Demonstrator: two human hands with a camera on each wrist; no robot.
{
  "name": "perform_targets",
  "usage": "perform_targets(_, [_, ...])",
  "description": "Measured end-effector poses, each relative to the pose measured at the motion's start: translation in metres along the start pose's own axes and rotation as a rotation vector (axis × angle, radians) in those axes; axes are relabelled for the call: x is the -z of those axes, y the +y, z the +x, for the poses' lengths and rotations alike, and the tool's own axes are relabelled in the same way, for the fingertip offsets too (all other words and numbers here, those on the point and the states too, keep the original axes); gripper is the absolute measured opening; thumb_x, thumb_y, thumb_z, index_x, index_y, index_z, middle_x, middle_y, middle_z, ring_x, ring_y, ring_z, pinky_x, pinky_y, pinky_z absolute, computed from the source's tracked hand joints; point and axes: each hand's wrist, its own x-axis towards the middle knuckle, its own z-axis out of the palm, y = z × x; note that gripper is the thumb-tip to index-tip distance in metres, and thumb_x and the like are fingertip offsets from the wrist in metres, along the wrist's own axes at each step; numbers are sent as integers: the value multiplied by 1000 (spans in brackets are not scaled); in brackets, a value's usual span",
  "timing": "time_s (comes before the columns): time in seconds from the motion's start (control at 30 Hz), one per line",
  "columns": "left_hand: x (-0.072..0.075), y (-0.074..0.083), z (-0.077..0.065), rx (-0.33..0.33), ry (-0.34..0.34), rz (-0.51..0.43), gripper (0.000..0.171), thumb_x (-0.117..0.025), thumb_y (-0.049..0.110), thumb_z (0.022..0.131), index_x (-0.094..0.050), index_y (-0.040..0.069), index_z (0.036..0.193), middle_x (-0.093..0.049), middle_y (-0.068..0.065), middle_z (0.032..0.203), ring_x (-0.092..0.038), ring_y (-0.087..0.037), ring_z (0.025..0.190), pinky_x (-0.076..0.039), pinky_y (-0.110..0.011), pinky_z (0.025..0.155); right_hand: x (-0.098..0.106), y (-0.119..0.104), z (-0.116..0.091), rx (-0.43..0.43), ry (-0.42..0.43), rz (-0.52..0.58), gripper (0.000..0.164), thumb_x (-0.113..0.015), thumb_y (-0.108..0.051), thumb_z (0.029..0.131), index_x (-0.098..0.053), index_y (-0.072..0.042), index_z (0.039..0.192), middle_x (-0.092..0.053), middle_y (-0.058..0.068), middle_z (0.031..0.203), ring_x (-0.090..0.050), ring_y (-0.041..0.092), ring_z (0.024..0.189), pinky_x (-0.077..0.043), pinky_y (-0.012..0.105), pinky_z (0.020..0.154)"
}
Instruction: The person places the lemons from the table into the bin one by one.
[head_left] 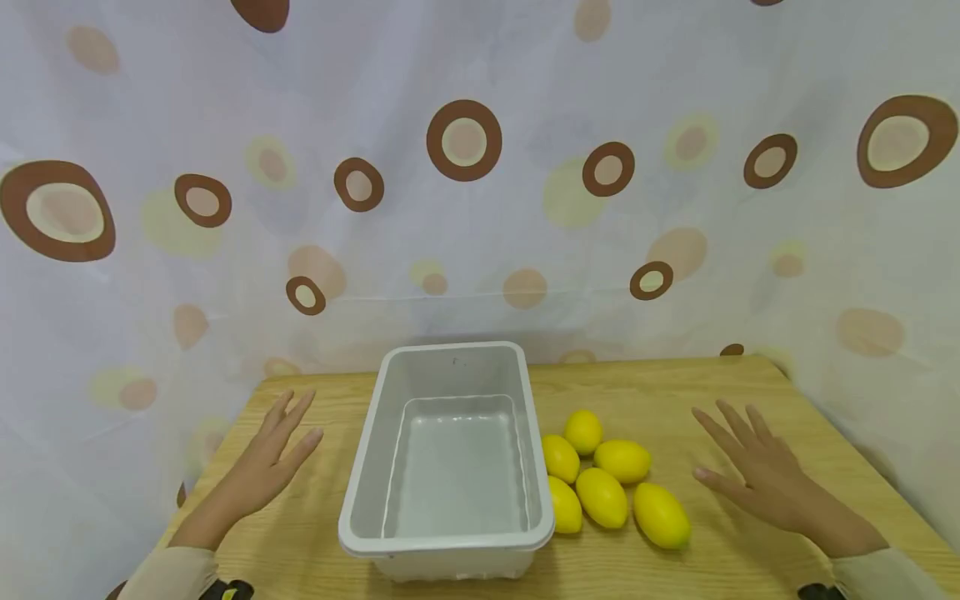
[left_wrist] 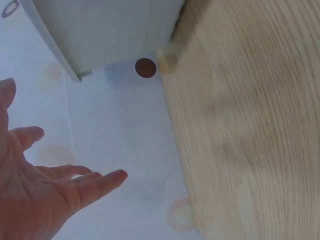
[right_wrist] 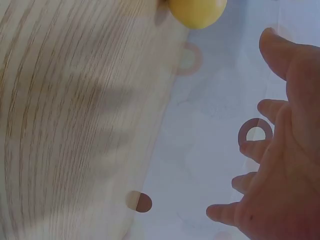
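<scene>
A pale grey plastic bin point(head_left: 352, 492) stands on the wooden table, with nothing inside it. Several yellow lemons point(head_left: 602, 498) lie in a loose group against its right side; the bin's rim partly hides two of them. My left hand point(head_left: 262, 467) hovers left of the bin, fingers spread and touching nothing. To the right of the lemons, my right hand point(head_left: 765, 475) is held above the table with its fingers apart and holds nothing. One lemon point(right_wrist: 198, 11) shows at the top of the right wrist view, away from the fingers. The bin's outer wall point(left_wrist: 110, 30) appears in the left wrist view.
The light wooden table point(head_left: 720, 383) ends at the back against a white curtain point(head_left: 480, 225) with brown and yellow ring patterns. That curtain also hangs along both sides.
</scene>
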Motion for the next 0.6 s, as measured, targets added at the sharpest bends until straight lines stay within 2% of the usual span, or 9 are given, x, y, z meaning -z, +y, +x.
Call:
perform_targets(0.13, [-5, 13, 14, 44, -48, -246, 55, -37, 38, 95, -10, 30, 142, -11, -19, 145, -32, -42, 122, -42, -54, 85, -2, -2, 1, 28, 7, 37, 73, -57, -33, 86, -12, -23, 144, -1, 19, 147, 10, 51, 126, -6, 77, 83])
perform_targets(0.23, [-10, 22, 21, 131, -119, -460, 56, -40, 39, 93, -14, 29, 142, -22, -17, 140, -40, -38, 117, -50, -39, 80, -3, -4, 2, 30, -1, 64, 73, -57, -32, 86, -12, -24, 144, -1, 19, 147, 9, 51, 126, -3, 76, 85])
perform_targets(0.3, [-14, 26, 25, 182, -161, -554, 58, -43, 39, 92, -16, 28, 142, -28, -17, 137, -44, -35, 114, -51, -37, 78, -4, -6, 2, 21, -8, 76, 73, -56, -33, 87, -11, -25, 144, 0, 18, 147, 9, 51, 126, -4, 76, 85])
perform_targets(0.43, [-22, 30, 29, 211, -217, -623, 62, -49, 35, 91, -17, 21, 143, -35, -19, 133, -50, -30, 107, -52, -38, 75, -4, -8, 1, 18, -13, 94, 73, -56, -33, 87, -12, -26, 143, 0, 18, 147, 8, 51, 126, -6, 77, 83])
perform_targets(0.6, [-27, 35, 30, 191, -222, -672, 65, -55, 29, 88, -22, 13, 141, -39, -23, 127, -52, -28, 104, -52, -39, 74, -4, -8, 0, 30, -8, 102, 73, -57, -31, 86, -13, -25, 143, -1, 19, 147, 7, 52, 126, -8, 77, 83])
